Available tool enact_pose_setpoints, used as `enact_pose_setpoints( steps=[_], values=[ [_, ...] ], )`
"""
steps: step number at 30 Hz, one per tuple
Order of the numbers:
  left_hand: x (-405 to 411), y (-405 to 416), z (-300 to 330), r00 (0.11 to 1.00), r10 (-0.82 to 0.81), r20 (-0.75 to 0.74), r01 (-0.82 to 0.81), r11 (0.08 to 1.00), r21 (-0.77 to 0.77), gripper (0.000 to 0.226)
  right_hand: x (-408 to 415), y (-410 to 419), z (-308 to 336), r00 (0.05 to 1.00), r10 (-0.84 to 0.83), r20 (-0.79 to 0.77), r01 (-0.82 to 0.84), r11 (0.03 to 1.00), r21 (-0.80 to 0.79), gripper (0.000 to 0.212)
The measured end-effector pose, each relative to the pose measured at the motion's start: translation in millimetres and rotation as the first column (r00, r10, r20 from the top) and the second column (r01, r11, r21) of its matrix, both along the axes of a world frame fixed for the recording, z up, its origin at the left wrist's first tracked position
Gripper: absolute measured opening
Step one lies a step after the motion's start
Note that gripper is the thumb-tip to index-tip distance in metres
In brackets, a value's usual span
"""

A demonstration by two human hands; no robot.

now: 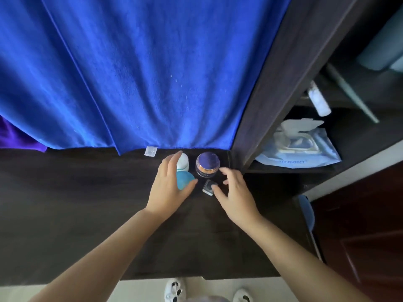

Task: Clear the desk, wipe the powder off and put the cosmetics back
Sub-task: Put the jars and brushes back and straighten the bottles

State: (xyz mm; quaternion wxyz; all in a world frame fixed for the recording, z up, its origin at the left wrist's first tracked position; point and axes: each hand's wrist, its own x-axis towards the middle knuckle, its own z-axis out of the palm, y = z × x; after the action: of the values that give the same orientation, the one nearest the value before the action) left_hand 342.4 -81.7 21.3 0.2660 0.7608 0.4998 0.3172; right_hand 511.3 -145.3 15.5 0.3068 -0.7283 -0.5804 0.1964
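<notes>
Touching right fingers (214,188): small compact (207,186)

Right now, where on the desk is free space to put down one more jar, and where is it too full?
The dark desk is bare left of the left hand, up to the blue towel, and along the near edge between both forearms. The back right corner is crowded: white bottle, teal round item, purple-lidded jar and small square compact cluster there beside the right hand.
</notes>
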Motion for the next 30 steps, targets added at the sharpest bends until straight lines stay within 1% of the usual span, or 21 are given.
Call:
enact_pose_setpoints(
  steps=[2,3,6,8,9,10,11,12,13,14,15,16,19,20,22,24,26,28,30],
  values=[
    [15.9,-4.4,37.6,0.995,-0.021,0.096,0.007,0.989,0.150,0.058,12.9,-13.4,41.3,0.997,0.071,0.043,-0.076,0.987,0.139,0.029],
    [27.5,-8.1,59.3,0.989,-0.048,0.137,0.019,0.978,0.210,0.051,20.9,-21.6,63.8,0.992,0.092,0.085,-0.107,0.973,0.205,0.024],
    [70.6,-29.1,130.6,0.955,-0.191,0.226,0.102,0.931,0.352,0.031,50.5,-50.2,133.8,0.973,0.087,0.215,-0.167,0.906,0.390,0.021],
    [99.7,-45.6,172.4,0.933,-0.279,0.227,0.155,0.881,0.448,0.023,79.5,-67.6,179.4,0.966,0.049,0.253,-0.181,0.829,0.529,0.018],
    [113.7,-52.2,190.7,0.931,-0.299,0.210,0.169,0.863,0.477,0.020,97.0,-72.2,200.1,0.970,0.025,0.244,-0.165,0.804,0.572,0.017],
    [127.7,-56.2,207.3,0.941,-0.290,0.177,0.172,0.857,0.485,0.017,114.4,-71.9,218.9,0.975,-0.001,0.222,-0.133,0.798,0.587,0.016],
    [142.5,-56.5,221.0,0.965,-0.239,0.105,0.159,0.859,0.487,0.014,130.4,-67.0,235.2,0.979,-0.031,0.204,-0.094,0.813,0.575,0.014],
    [158.5,-54.8,233.6,0.990,-0.139,-0.021,0.131,0.859,0.494,0.014,144.7,-56.9,248.1,0.978,-0.058,0.201,-0.058,0.849,0.525,0.012],
    [174.7,-50.2,243.5,0.982,0.001,-0.189,0.095,0.860,0.501,0.014,155.9,-43.7,257.4,0.975,-0.066,0.213,-0.034,0.900,0.435,0.011],
    [190.5,-45.9,252.4,0.925,0.130,-0.357,0.072,0.863,0.500,0.014,163.7,-28.4,263.2,0.969,-0.061,0.240,-0.021,0.944,0.329,0.013],
    [205.0,-42.7,260.6,0.852,0.207,-0.481,0.058,0.876,0.478,0.014,168.9,-12.7,266.5,0.959,-0.053,0.277,-0.013,0.973,0.231,0.018],
    [218.0,-39.4,266.7,0.796,0.231,-0.559,0.041,0.902,0.430,0.017,171.9,3.0,267.3,0.946,-0.043,0.322,-0.006,0.989,0.150,0.023],
    [242.5,-28.3,270.3,0.676,0.210,-0.706,-0.028,0.965,0.260,0.028,171.2,37.2,261.4,0.892,0.033,0.450,-0.018,0.999,-0.037,0.036],
    [244.9,-26.1,268.3,0.636,0.203,-0.745,-0.051,0.974,0.222,0.028,170.5,43.6,258.7,0.878,0.061,0.475,-0.024,0.996,-0.084,0.039],
    [244.2,-23.6,263.5,0.580,0.206,-0.788,-0.091,0.978,0.189,0.027,171.5,49.8,253.5,0.872,0.090,0.482,-0.035,0.992,-0.122,0.039],
    [241.0,-23.6,260.1,0.555,0.233,-0.798,-0.118,0.972,0.202,0.027,175.4,50.1,249.8,0.884,0.095,0.457,-0.048,0.992,-0.114,0.031],
    [239.8,-25.7,260.0,0.553,0.253,-0.794,-0.142,0.968,0.209,0.025,181.4,48.0,246.0,0.905,0.087,0.416,-0.059,0.995,-0.079,0.026],
    [239.5,-27.2,261.3,0.590,0.263,-0.764,-0.173,0.965,0.198,0.023,189.1,41.6,244.0,0.931,0.067,0.358,-0.063,0.998,-0.022,0.029],
    [235.2,-28.8,261.7,0.694,0.283,-0.662,-0.200,0.959,0.200,0.017,196.8,29.1,244.8,0.964,0.036,0.263,-0.056,0.996,0.068,0.029]
  ],
)
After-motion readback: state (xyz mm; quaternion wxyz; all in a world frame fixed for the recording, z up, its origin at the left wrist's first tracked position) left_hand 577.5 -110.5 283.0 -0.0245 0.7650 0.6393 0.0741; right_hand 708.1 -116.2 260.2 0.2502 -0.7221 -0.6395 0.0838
